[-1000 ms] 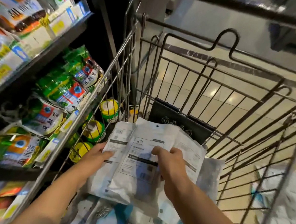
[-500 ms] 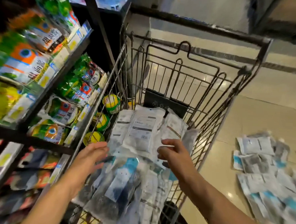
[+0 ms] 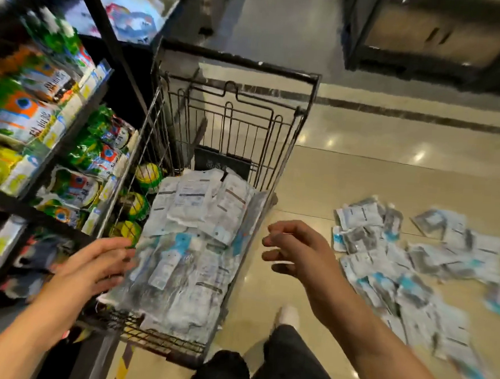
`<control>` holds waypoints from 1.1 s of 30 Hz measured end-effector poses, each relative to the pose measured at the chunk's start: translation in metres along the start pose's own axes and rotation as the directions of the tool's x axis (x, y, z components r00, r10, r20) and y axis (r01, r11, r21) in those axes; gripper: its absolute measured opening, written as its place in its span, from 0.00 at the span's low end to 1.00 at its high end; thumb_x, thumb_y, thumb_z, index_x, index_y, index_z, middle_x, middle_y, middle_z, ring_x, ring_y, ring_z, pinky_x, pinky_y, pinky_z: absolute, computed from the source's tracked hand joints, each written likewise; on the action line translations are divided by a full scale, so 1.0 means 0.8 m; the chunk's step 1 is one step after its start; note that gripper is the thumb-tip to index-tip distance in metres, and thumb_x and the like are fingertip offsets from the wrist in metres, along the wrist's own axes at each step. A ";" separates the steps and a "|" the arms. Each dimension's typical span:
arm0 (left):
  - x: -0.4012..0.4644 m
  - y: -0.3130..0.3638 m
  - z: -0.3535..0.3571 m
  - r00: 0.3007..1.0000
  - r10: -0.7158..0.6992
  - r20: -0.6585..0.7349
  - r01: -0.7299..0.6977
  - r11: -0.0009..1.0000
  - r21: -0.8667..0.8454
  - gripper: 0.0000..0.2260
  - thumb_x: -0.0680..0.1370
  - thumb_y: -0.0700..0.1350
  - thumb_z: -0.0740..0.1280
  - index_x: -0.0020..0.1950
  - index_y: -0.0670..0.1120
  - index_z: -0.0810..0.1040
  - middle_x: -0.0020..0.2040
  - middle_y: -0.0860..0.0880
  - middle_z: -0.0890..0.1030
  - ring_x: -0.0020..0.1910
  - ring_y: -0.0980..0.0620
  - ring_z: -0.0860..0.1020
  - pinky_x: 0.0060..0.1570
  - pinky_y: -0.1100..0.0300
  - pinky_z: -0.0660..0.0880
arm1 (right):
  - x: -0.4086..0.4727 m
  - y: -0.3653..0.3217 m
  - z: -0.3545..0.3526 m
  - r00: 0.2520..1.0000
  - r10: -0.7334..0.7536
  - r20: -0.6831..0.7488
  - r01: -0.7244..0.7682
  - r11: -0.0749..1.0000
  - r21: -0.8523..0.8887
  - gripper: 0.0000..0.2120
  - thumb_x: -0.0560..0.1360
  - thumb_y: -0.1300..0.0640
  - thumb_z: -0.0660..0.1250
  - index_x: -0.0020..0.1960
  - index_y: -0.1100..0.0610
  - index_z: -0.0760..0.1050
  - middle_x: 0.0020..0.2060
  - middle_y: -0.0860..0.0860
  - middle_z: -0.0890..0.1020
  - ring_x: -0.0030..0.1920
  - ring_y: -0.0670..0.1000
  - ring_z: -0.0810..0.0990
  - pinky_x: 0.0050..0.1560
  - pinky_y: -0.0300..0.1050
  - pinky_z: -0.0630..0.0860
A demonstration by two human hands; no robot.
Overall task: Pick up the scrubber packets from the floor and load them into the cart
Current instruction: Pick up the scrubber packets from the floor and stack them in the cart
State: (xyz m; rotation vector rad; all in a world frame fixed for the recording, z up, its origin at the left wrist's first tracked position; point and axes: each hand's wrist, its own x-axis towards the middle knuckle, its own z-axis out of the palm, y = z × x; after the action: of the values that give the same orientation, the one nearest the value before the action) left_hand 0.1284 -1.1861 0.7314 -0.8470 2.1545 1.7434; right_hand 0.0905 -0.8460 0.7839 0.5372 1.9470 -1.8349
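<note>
Our left hand (image 3: 95,267) sits at the left side of the cart (image 3: 236,70), fingers (image 3: 111,246) loosely extended and lying against the left edge of the packets in the cart (image 3: 191,244); no clear curl around anything, so we read it as resting on the pile, not gripping. Our right hand (image 3: 294,251) hangs in the air just right of the cart's right wall, fingers loosely curled, holding nothing. The loaded stack lies between our two hands and runs forward from them, filling the basket floor. The packets on the floor (image 3: 415,260) are spread out to the right of our right hand, well apart from it, blurred, so we can't give a count. Left of our left hand is a shelf (image 3: 68,147) of green and yellow product bags. Below our right forearm, a dark trouser leg (image 3: 284,357) and a white shoe (image 3: 289,315) stand on the tile.
</note>
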 end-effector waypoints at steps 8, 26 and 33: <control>-0.061 0.049 0.147 0.991 0.037 0.131 -0.039 0.999 0.008 0.10 0.80 0.42 0.68 0.61 0.47 0.83 0.54 0.47 0.88 0.57 0.43 0.85 0.61 0.44 0.77 | -0.053 0.036 -0.121 0.994 -0.011 -0.107 0.029 0.985 0.171 0.06 0.79 0.59 0.69 0.53 0.54 0.83 0.49 0.56 0.87 0.45 0.53 0.86 0.49 0.50 0.78; -0.151 0.099 0.569 0.778 0.075 0.624 -0.276 0.933 0.231 0.08 0.81 0.39 0.68 0.58 0.47 0.83 0.50 0.49 0.89 0.54 0.47 0.85 0.54 0.52 0.77 | -0.215 0.178 -0.468 0.759 0.193 -0.622 0.200 0.839 0.505 0.04 0.79 0.59 0.70 0.50 0.52 0.84 0.45 0.54 0.88 0.43 0.53 0.85 0.49 0.51 0.78; -0.140 0.158 0.715 0.604 0.050 0.796 -0.397 0.884 0.246 0.11 0.76 0.43 0.75 0.58 0.50 0.83 0.52 0.49 0.88 0.56 0.46 0.84 0.57 0.48 0.76 | -0.232 0.182 -0.513 0.625 0.298 -0.721 0.281 0.777 0.564 0.04 0.79 0.59 0.70 0.53 0.54 0.82 0.43 0.52 0.87 0.42 0.51 0.84 0.44 0.46 0.76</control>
State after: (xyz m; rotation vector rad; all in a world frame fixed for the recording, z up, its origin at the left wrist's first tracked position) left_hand 0.0502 -0.5950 0.7457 0.3056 1.8961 1.2870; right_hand 0.3114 -0.4272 0.7821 1.8627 1.6266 -2.5152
